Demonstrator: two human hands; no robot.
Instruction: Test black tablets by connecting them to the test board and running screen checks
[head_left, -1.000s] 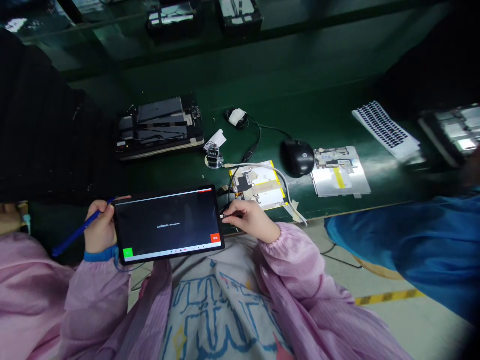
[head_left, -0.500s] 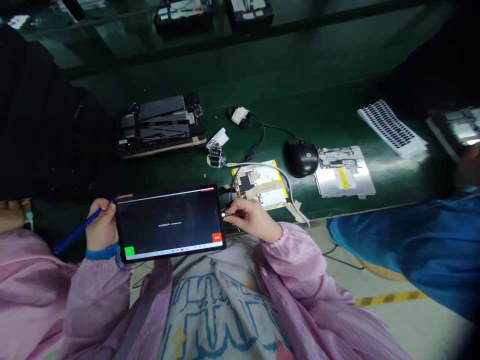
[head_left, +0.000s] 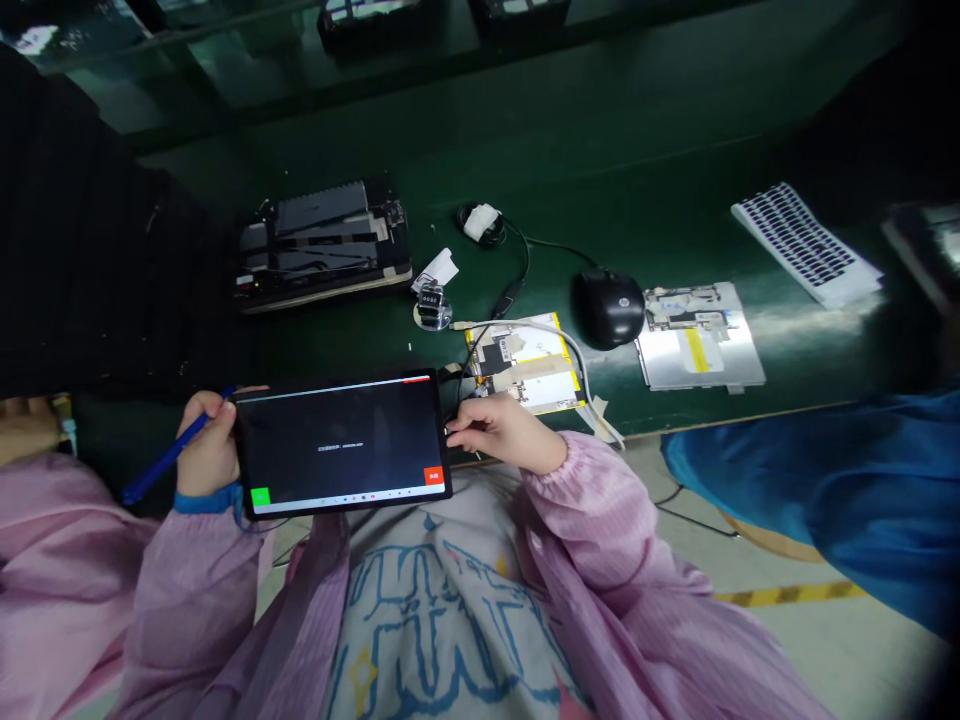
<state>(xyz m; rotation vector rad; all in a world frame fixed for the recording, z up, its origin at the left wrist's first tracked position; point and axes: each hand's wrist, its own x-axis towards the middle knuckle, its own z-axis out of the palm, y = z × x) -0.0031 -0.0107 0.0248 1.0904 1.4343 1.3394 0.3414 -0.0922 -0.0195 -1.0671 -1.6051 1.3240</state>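
Note:
A black tablet [head_left: 341, 445] with a dark screen, a green square and an orange square sits over my lap. My left hand [head_left: 208, 448] grips its left edge and also holds a blue pen [head_left: 169, 460]. My right hand [head_left: 501, 430] is pinched on a small cable plug [head_left: 450, 431] right at the tablet's right edge. A white cable [head_left: 570, 355] runs from there across an opened yellow-framed board [head_left: 525, 365] on the green bench [head_left: 600, 170].
On the bench lie a dismantled black device [head_left: 322, 245], a small hand counter [head_left: 431, 305], a black mouse [head_left: 609, 307], a silver plate [head_left: 701, 335] and a white keyboard sheet [head_left: 806, 245]. A person in a blue sleeve [head_left: 817, 490] sits at my right.
My right hand has brought the plug leftward up against the tablet's right edge. The view has shifted slightly; my left hand keeps its grip.

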